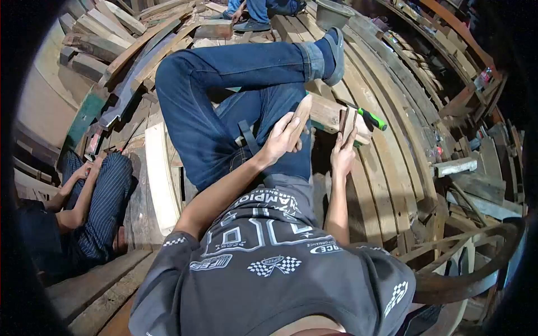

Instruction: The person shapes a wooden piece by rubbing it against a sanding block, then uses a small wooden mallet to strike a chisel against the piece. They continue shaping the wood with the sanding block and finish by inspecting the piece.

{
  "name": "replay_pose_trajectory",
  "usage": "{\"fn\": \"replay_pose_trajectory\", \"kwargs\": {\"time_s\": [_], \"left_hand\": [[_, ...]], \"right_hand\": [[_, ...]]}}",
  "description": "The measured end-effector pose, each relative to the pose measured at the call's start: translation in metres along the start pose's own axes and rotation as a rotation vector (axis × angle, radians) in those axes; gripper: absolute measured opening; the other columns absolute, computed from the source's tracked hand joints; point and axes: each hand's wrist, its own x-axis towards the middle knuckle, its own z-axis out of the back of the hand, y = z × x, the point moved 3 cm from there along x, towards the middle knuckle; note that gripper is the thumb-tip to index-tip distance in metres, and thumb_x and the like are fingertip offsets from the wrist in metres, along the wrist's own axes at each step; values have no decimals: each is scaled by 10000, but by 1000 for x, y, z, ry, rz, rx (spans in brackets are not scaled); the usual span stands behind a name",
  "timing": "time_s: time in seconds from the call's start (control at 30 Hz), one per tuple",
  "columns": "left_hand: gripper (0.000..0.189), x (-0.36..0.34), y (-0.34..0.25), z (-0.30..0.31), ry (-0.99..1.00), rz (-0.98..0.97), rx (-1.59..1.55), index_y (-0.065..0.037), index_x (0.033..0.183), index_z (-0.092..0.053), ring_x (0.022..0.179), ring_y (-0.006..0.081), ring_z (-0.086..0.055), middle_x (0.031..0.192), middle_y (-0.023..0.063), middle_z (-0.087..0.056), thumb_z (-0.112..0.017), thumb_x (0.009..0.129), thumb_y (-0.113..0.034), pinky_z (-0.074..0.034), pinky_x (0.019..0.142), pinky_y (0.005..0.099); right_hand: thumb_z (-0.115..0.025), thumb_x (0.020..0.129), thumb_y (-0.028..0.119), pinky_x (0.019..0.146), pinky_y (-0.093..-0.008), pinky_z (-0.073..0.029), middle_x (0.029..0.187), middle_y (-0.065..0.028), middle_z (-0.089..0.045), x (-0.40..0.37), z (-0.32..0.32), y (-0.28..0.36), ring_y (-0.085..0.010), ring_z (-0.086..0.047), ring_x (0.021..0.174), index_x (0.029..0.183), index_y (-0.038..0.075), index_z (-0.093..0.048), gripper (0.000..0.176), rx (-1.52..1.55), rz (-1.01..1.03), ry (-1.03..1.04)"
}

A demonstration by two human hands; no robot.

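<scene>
My left hand [282, 136] is closed around a narrow piece of wood [302, 113] with a rounded tip, held above my thigh. My right hand [343, 154] grips a small wooden strip [348, 120], its fingers along the lower end. Behind the strip is a thick wooden block [325, 112], partly hidden by it. A tool with a bright green and black handle [372, 119] lies at the block's right end; its working end is hidden.
Long planks [392, 168] run along my right side. A pale curved board [161, 179] lies to my left. One person in striped trousers [109, 179] sits at the left, and another person in jeans [258, 10] sits ahead. A grey bucket [334, 14] stands near the top.
</scene>
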Motion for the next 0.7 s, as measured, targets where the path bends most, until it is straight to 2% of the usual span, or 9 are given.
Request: {"fn": "replay_pose_trajectory", "kwargs": {"time_s": [0.07,0.13,0.27,0.33,0.43,0.47,0.53,0.63,0.7], "left_hand": [[363,2,5,3,4,-3,8,-46,1235,-499,607,106,-572,910,59,-595,-394,1066,-349,-464,537,223],[376,0,1,0,-15,7,-18,-36,1246,-504,587,102,-554,904,60,-595,-382,1069,-345,-454,530,222],[406,3,5,3,25,-1,-59,-4,1247,-513,506,98,-489,841,55,-572,-343,1079,-332,-364,419,213],[414,1,2,2,66,6,-57,1,1244,-514,517,99,-501,836,56,-567,-340,1077,-336,-384,435,218],[414,0,4,1,7,24,-43,-5,1222,-521,528,103,-516,841,58,-571,-352,1072,-352,-401,451,223],[401,0,5,0,21,25,-93,-12,1178,-528,536,113,-527,846,61,-575,-372,1063,-363,-414,463,233],[378,1,7,0,18,64,-100,-21,1139,-526,543,123,-534,849,67,-577,-400,1047,-365,-421,470,236],[355,0,5,-3,125,76,-66,-31,1149,-507,552,132,-544,849,71,-573,-420,1031,-355,-435,481,243],[351,0,5,-6,133,114,-55,-37,1165,-494,557,135,-550,848,72,-569,-424,1027,-352,-442,487,244]], "right_hand": [[-471,999,474,549,-567,-443,688,-322,-615,0,1,1,-511,-615,652,1548,225,-245,644,19,52,-45],[-481,995,469,554,-569,-447,697,-325,-617,0,1,2,-514,-616,662,1545,214,-255,647,52,24,-7],[-484,1001,431,555,-571,-449,711,-333,-618,-2,9,10,-517,-619,677,1536,194,-282,619,30,23,-21],[-478,994,471,575,-573,-455,745,-347,-622,-1,8,7,-524,-624,706,1544,221,-263,641,73,-13,20],[-474,997,470,571,-575,-452,732,-343,-621,-2,10,10,-526,-621,694,1552,235,-232,649,59,-18,25],[-473,999,465,575,-580,-447,734,-345,-620,-2,11,10,-527,-619,695,1552,236,-232,645,55,-58,72],[-459,1003,468,526,-563,-449,657,-308,-609,-2,6,6,-494,-618,619,1549,212,-247,639,53,45,-21],[-464,1002,459,517,-568,-449,654,-313,-607,0,4,3,-500,-614,614,1561,225,-191,665,38,25,3],[-470,1004,443,521,-575,-446,661,-317,-607,-1,5,2,-503,-616,623,1557,225,-204,651,45,23,-1]]}}
